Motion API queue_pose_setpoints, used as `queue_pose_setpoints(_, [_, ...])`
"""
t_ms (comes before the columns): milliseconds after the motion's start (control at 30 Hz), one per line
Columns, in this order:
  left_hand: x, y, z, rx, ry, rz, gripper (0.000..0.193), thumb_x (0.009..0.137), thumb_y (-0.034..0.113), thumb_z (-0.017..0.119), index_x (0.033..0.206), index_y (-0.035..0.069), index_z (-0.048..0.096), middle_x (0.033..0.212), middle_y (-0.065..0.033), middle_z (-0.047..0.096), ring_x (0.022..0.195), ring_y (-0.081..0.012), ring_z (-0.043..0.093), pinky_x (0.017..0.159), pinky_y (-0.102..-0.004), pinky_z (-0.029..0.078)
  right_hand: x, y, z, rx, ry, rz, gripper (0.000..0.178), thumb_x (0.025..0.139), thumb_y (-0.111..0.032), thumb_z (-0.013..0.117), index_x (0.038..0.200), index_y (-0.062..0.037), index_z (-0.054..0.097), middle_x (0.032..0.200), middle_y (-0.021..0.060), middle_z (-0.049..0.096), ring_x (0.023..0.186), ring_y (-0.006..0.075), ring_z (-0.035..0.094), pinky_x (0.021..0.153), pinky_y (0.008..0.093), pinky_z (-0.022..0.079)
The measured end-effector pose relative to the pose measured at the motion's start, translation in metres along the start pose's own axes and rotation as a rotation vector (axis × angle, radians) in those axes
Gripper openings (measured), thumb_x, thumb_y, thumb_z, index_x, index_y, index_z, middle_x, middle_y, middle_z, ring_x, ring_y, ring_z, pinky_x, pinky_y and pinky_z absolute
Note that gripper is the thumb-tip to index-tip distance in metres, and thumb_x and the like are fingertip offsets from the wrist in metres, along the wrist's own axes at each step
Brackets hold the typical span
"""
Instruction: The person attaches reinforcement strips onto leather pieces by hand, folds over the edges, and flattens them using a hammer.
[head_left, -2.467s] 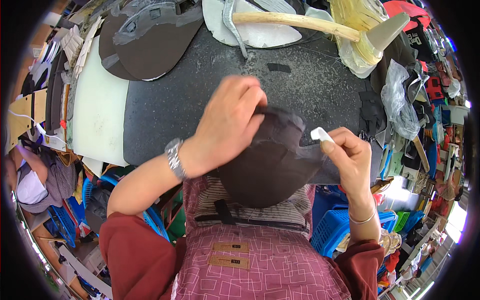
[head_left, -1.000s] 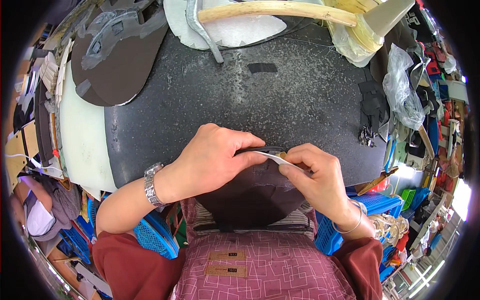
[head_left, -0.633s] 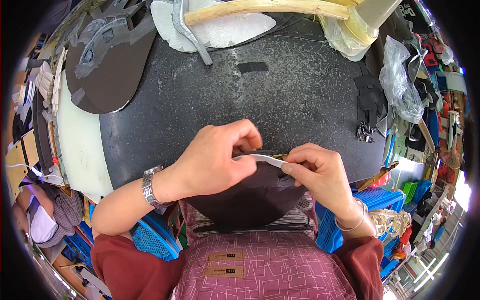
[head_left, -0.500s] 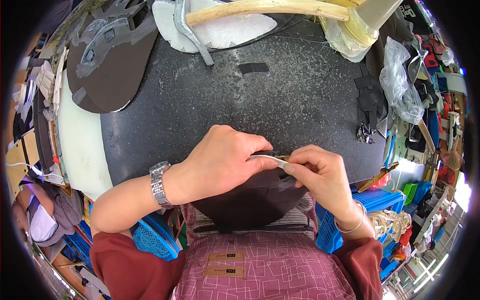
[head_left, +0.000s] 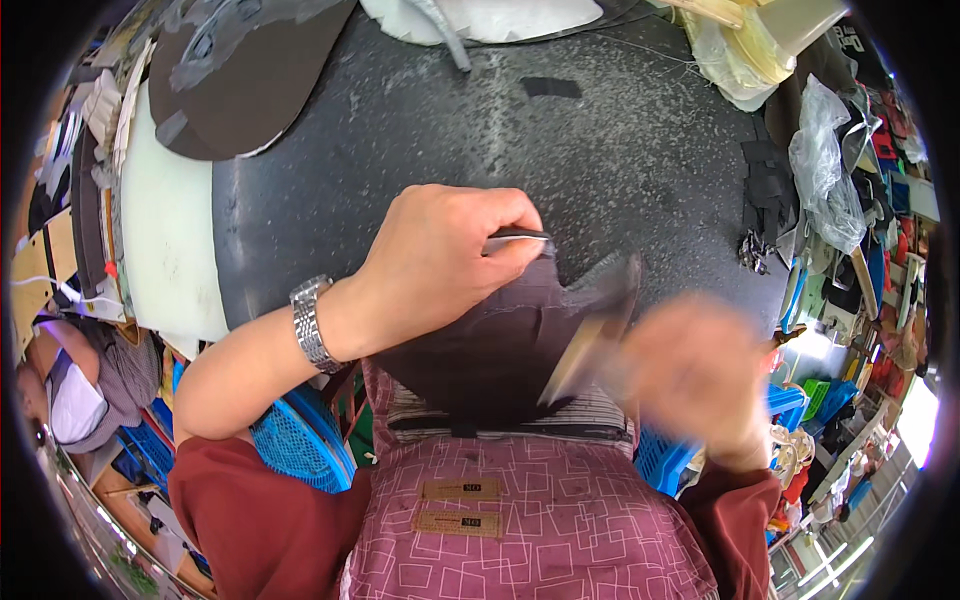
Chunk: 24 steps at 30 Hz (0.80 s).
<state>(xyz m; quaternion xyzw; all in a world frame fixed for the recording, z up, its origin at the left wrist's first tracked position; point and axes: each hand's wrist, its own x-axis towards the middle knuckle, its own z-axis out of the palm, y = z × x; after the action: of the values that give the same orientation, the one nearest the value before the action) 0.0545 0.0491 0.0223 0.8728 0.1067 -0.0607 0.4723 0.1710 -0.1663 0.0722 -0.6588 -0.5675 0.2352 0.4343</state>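
Observation:
A dark brown piece of sheet material [head_left: 470, 360], shaped with flaps along its far side, hangs over the table's near edge toward my lap. My left hand [head_left: 440, 250] pinches its upper edge between thumb and fingers, where a thin pale line shows. To the right, my right hand [head_left: 695, 375] is smeared by motion, so its fingers cannot be made out. Close beside that hand a blurred pale, tan-edged strip [head_left: 575, 360] crosses the right side of the brown piece. Whether the hand touches the strip is unclear.
The dark speckled tabletop [head_left: 380, 140] carries a small black patch [head_left: 551, 87]. Brown cut pieces [head_left: 235, 90] lie far left, a white piece [head_left: 520, 18] at the back. Right are a taped yellowish object [head_left: 745, 60], clear plastic [head_left: 825, 180] and black strips [head_left: 765, 190]. Blue baskets [head_left: 300, 440] stand below.
My right hand has left the pinched edge and swung right and down. My left hand has moved away from me, still pinching. More of the brown piece and the pale strip now shows.

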Motion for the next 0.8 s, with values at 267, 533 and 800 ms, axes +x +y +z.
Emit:
queue_pose_setpoints(267, [-0.058,0.016,0.023,0.347,0.34,0.573,0.048,0.064,0.011,0.075,0.109,-0.001,0.061,0.102,-0.015,0.059,0.087,-0.0319,0.058,0.075,-0.0406,0.051,0.031,0.041,-0.018,-1.202,0.426,-0.059,0.023,0.08,-0.02,0.066,0.097,-0.0049,0.067,0.107,0.009,0.064,0.093,0.0297,0.06,0.079,0.0376,0.047])
queue_pose_setpoints(533, [-0.07,-0.012,0.059,0.419,0.18,0.579,0.053,0.065,0.022,0.076,0.111,0.001,0.062,0.118,-0.0147,0.053,0.101,-0.0275,0.052,0.08,-0.0382,0.049,-0.024,0.033,0.051,-0.319,-0.097,-0.125,0.037,0.062,0.003,0.064,0.098,0.0015,0.062,0.098,0.0124,0.057,0.078,0.0266,0.057,0.067,0.0352,0.05])
queue_pose_setpoints(800, [-0.082,-0.013,0.04,0.111,0.174,0.639,0.03,0.063,0.022,0.078,0.082,0.007,0.06,0.115,-0.0142,0.055,0.107,-0.0348,0.052,0.086,-0.0497,0.045,-0.02,0.024,0.039,-0.219,-0.286,-0.094,0.029,0.068,0.002,0.062,0.095,-0.0064,0.066,0.105,0.0119,0.057,0.093,0.0285,0.056,0.076,0.0371,0.049])
